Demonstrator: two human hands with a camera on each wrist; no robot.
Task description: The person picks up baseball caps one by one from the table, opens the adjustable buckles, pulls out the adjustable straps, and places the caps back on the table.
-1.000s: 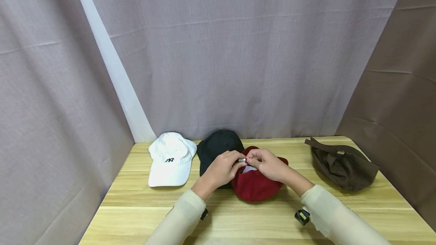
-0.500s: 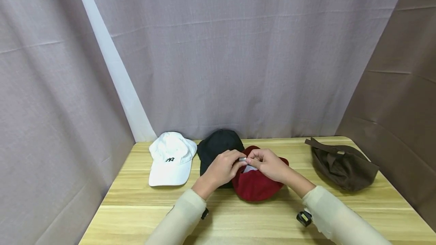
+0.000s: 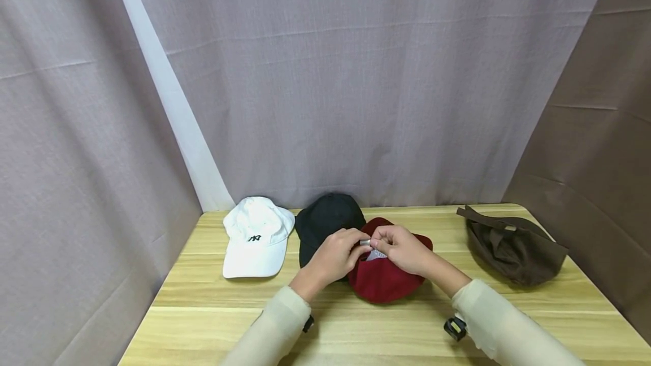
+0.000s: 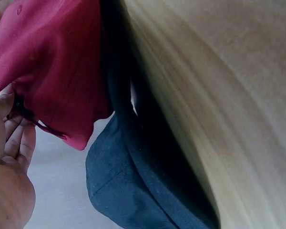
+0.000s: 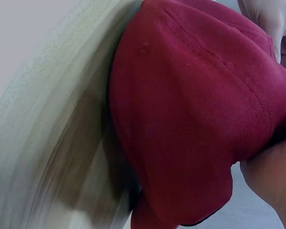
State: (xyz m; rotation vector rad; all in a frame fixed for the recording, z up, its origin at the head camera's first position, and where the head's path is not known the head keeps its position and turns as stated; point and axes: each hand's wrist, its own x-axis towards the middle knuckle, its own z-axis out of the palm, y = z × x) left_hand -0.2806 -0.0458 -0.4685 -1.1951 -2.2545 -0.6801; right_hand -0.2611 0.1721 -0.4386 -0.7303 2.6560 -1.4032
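A red cap (image 3: 383, 284) lies on the wooden table with its back opening facing up and a white label (image 3: 376, 254) showing inside. At its rear strap, a small silver buckle (image 3: 364, 242) shows between the fingertips of both hands. My left hand (image 3: 333, 256) pinches the strap at the buckle from the left. From the right, my right hand (image 3: 404, 250) pinches the strap, thumb and forefinger close to the buckle. In the right wrist view the cap's crown (image 5: 190, 105) fills the middle and hides most of the fingers.
A black cap (image 3: 325, 219) lies right behind the red one, partly covered by my left hand. To the left sits a white cap (image 3: 256, 242) with a dark logo. A dark brown hat (image 3: 513, 250) lies at the right. Grey curtains (image 3: 356, 100) hang behind the table.
Both hands have stayed at the strap, the left shifting slightly right. The bit of red strap seen between buckle and right fingertips a second ago no longer shows.
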